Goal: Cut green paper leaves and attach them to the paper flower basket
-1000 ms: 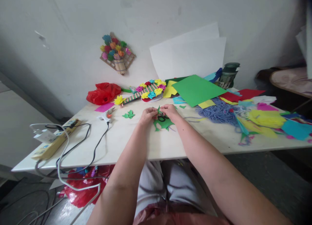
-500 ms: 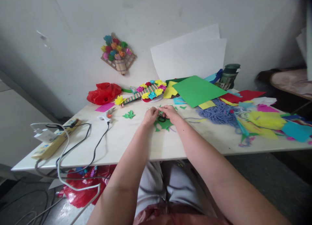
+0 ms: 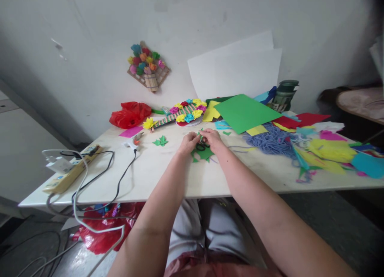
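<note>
In the head view, at the centre of the frame, pinches a small green piece, apparently paper, between left hand and right hand, fingers of both drawn together and clamped on it; too small there to make out its full outline. Just below, partly under the hands, shows black looped handles over green paper scraps on the pale table. Left of centre, shows green cut pieces, then a glue gun. Above the hands, shows a flower-trimmed craft; to the upper right, a large green sheet near blue-grey yarn. Toward the left edge, shows a power strip.
</note>
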A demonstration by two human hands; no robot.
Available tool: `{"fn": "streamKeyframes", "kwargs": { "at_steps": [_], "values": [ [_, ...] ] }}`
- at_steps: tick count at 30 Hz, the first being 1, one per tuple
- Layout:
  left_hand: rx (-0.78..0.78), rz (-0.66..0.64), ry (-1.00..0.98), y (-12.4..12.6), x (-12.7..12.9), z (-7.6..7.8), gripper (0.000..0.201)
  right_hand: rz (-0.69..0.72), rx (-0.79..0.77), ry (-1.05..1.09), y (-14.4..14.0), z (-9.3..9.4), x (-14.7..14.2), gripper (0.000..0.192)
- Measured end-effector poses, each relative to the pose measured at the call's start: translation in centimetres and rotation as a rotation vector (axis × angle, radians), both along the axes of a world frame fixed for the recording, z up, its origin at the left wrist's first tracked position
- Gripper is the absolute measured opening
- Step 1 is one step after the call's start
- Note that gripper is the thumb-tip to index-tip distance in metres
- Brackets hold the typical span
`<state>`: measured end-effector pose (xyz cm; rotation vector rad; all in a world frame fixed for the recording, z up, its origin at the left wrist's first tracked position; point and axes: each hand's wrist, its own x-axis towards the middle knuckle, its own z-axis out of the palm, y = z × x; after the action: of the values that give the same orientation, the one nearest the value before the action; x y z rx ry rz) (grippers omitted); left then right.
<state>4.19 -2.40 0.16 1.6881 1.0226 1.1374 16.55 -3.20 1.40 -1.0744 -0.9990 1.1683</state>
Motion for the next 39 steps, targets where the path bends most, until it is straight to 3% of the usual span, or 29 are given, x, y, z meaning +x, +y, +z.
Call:
{"fn": "streamKeyframes", "kwargs": {
  "at_steps": [9,16,27,34,39],
  "values": [
    [0.000,-0.035,0.039,-0.56,-0.21,0.52,0.033,-0.059,0.126,-0.062,0.56,-0.71,0.44,0.032],
    [-0.038,0.010,-0.090,-0.68,-0.43,0.78,0.036,-0.074,0.047,-0.019,0.27,-0.21,0.44,0.032],
    [0.036,0.073,-0.032,-0.33,-0.16,0.41,0.038,0.038,0.023,0.192,0.03,-0.05,0.50,0.033],
    [0.030,0.008,-0.008,-0.34,-0.17,0.56,0.034,0.126,-0.014,0.275,-0.06,0.00,0.50,0.038],
    [0.125,0.193,0.218,-0.05,-0.38,0.85,0.027,0.111,-0.012,0.277,0.01,-0.16,0.59,0.034]
  ]
}}
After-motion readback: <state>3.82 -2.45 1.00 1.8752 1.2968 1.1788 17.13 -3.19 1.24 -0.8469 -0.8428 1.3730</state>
